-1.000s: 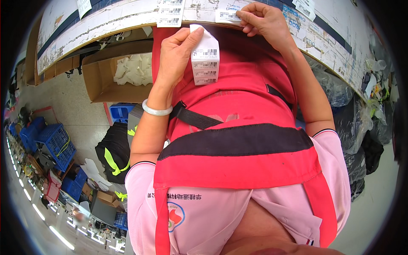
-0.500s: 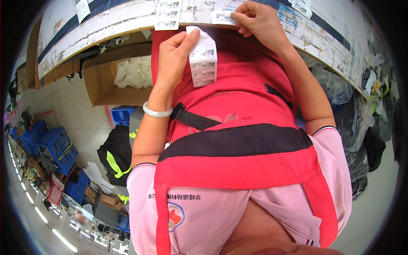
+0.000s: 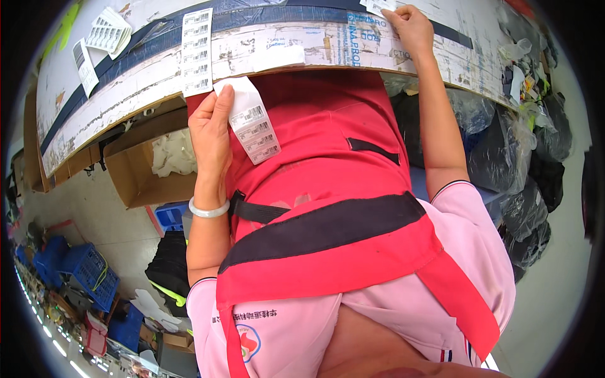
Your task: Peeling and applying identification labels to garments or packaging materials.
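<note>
My left hand point(image 3: 215, 120) pinches the top of a white strip of barcode labels point(image 3: 255, 129) between thumb and fingers. The strip hangs in front of the red apron point(image 3: 315, 151), just off the table edge, its printed side showing. Farther right, my right hand point(image 3: 413, 28) reaches over the table with its fingertips pinched at a white printed label point(image 3: 378, 5). The top of that label is cut off by the picture's edge. Between the hands, a plain white strip point(image 3: 277, 58) lies along the table's near edge. A long barcode label strip point(image 3: 197, 53) lies left of it.
More label sheets point(image 3: 108, 31) and a single label point(image 3: 84, 68) lie on the worn white table point(image 3: 145, 69). Under it stands a cardboard box point(image 3: 129, 176) with pale pieces inside. Plastic-wrapped bags point(image 3: 501, 154) crowd the right side; blue crates point(image 3: 91, 274) stand at left.
My right hand has left the near edge, where a printed label lay, and reached to a label farther in; a plain white strip shows there now. My left hand keeps its label strip. The view has shifted.
</note>
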A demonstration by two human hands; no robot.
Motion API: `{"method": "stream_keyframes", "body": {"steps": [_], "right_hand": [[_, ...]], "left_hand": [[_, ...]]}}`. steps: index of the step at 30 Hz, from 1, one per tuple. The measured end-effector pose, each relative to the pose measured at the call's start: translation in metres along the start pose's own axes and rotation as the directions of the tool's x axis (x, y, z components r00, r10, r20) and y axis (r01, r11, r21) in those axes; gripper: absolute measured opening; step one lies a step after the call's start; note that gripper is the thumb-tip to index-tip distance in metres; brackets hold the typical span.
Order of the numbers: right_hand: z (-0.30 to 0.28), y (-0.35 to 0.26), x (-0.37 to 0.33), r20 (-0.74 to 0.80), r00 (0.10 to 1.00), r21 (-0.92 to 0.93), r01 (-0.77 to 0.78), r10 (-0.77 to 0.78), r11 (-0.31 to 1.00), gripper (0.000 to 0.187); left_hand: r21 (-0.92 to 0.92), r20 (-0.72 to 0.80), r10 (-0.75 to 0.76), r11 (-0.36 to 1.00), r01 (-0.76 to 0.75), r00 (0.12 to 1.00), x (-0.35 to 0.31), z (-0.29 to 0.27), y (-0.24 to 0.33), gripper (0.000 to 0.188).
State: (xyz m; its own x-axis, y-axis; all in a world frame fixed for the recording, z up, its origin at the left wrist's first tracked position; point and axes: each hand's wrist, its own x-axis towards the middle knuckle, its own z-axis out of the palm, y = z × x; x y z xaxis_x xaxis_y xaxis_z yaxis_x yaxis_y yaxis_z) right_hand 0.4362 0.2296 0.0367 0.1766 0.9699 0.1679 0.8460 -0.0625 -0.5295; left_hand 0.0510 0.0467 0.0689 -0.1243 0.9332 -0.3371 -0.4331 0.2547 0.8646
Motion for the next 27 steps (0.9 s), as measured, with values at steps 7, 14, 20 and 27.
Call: {"method": "stream_keyframes", "body": {"steps": [7,14,20,27], "right_hand": [[-0.006,-0.123,-0.075,0.434,0.893,0.323,-0.031,-0.119,0.946,0.018],[0.024,-0.185,-0.161,0.778,0.436,0.610,-0.351,-0.453,0.710,0.018],[0.021,-0.190,-0.165,0.775,0.441,0.622,-0.401,-0.453,0.672,0.015],[0.020,-0.192,-0.169,0.805,0.418,0.592,-0.521,-0.421,0.615,0.012]], "left_hand": [[0.001,-0.039,0.016,1.000,-0.016,0.999,-0.005,0.001,0.001,0.022],[-0.033,-0.075,0.098,0.994,-0.101,0.992,-0.002,0.011,0.010,0.025],[0.395,0.385,0.165,0.860,-0.324,0.908,-0.011,-0.006,0.031,0.031],[0.532,0.362,-0.196,0.846,-0.030,0.911,-0.008,-0.025,0.034,0.025]]}}
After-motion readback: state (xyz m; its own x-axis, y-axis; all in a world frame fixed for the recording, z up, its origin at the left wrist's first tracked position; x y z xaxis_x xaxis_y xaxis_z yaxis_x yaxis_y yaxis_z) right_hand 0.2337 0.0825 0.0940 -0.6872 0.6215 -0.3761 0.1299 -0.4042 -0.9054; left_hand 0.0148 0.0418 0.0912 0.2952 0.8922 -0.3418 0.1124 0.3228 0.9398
